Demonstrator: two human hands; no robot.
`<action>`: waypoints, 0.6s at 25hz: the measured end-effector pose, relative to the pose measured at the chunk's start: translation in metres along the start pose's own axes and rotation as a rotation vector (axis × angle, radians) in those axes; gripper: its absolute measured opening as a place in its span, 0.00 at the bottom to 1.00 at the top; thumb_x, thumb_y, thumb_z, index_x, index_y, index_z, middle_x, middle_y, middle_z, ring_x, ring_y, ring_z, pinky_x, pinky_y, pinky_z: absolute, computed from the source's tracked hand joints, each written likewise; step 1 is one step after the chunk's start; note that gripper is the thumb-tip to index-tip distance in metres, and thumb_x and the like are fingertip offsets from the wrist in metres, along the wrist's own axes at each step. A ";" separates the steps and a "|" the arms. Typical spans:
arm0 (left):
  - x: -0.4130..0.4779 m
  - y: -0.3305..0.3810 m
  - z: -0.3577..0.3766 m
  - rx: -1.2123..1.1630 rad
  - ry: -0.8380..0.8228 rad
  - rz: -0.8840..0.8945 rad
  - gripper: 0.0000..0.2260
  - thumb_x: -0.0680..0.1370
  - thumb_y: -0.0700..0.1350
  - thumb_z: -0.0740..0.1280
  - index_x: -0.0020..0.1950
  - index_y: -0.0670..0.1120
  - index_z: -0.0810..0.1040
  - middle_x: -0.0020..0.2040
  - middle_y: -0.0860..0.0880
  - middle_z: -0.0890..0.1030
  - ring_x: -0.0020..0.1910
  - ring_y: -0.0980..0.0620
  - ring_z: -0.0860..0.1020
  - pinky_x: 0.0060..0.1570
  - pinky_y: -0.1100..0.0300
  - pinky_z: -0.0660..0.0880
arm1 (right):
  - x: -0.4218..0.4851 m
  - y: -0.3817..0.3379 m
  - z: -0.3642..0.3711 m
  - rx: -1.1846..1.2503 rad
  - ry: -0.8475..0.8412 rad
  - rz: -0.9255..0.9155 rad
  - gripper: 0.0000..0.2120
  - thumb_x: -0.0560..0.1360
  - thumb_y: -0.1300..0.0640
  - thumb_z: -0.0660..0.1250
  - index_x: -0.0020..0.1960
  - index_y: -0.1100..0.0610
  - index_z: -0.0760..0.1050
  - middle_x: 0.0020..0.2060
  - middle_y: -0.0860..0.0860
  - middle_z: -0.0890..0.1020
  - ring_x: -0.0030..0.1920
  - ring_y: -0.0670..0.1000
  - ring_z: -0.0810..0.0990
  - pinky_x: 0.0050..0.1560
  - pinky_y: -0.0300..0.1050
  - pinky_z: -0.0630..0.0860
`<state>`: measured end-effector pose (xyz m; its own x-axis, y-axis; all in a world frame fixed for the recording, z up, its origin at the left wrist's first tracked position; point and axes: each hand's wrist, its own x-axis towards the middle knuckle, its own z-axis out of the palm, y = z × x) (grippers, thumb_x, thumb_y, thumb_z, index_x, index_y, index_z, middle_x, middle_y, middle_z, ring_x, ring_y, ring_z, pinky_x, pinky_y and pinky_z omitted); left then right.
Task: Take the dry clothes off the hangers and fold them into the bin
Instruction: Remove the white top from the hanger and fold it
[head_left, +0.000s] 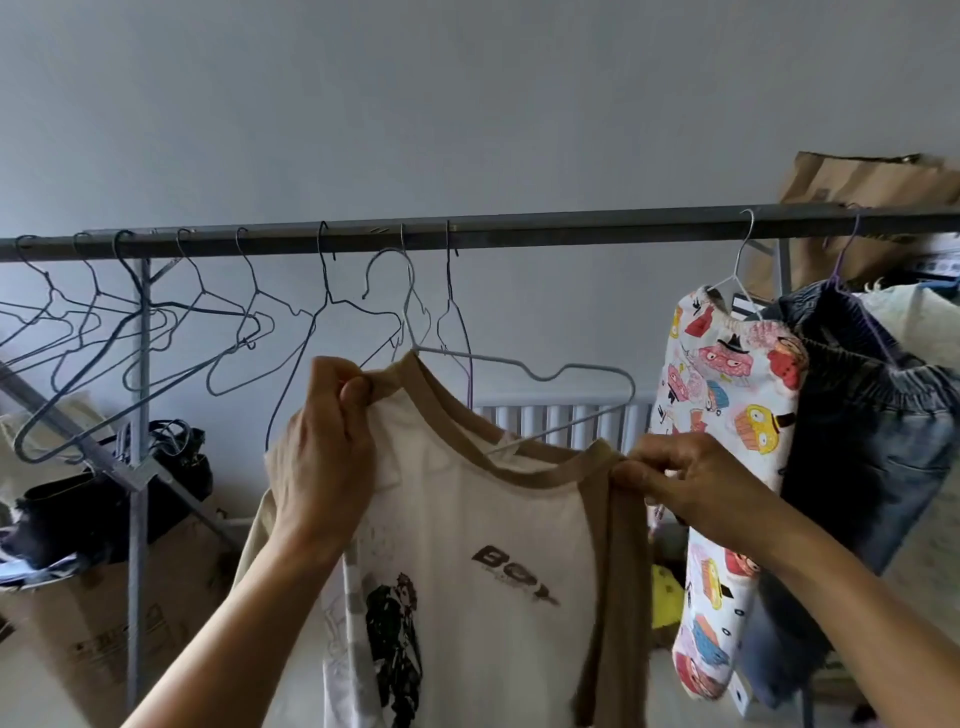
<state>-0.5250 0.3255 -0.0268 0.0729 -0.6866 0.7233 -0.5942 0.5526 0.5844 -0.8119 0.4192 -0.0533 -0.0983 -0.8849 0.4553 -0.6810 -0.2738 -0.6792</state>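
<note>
2 hands work 1 shirt (493, 519) at frame centre, below the rail (571, 223). Left hand (322, 441) pinches the collar's left side; right hand (670, 478) pinches its right. 1 shoulder of the hanger (597, 369) stands clear of the neck opening. Step judged: stripping shirt from hanger. Next move calls for freeing the other shoulder, then folding. Bin not in view.

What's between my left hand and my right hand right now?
In the head view, the tan neckline of the cream T-shirt spans between the left hand and right hand, with the grey wire hanger poking out of it.
</note>
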 end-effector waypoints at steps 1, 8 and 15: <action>-0.002 0.002 0.001 0.012 -0.012 0.014 0.08 0.84 0.49 0.53 0.52 0.47 0.69 0.38 0.51 0.79 0.36 0.42 0.75 0.36 0.51 0.67 | 0.002 -0.003 0.001 0.102 -0.022 0.037 0.35 0.59 0.21 0.63 0.46 0.50 0.80 0.37 0.53 0.81 0.32 0.45 0.76 0.31 0.43 0.73; -0.013 0.001 0.008 -0.063 -0.174 0.022 0.06 0.83 0.47 0.57 0.47 0.50 0.69 0.36 0.52 0.78 0.36 0.53 0.75 0.36 0.53 0.68 | 0.013 -0.031 0.006 0.294 0.099 -0.005 0.13 0.74 0.48 0.64 0.39 0.58 0.76 0.23 0.50 0.67 0.23 0.44 0.63 0.24 0.35 0.62; -0.003 -0.032 0.012 -0.206 -0.125 -0.184 0.07 0.83 0.41 0.57 0.48 0.46 0.72 0.40 0.53 0.81 0.41 0.56 0.78 0.41 0.54 0.72 | 0.016 -0.005 -0.057 0.091 0.278 0.133 0.20 0.76 0.51 0.68 0.36 0.67 0.71 0.23 0.49 0.62 0.25 0.49 0.60 0.26 0.38 0.60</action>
<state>-0.5155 0.3038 -0.0519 0.0575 -0.8301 0.5547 -0.4043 0.4886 0.7732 -0.8511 0.4277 -0.0096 -0.3853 -0.7815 0.4906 -0.5824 -0.2065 -0.7863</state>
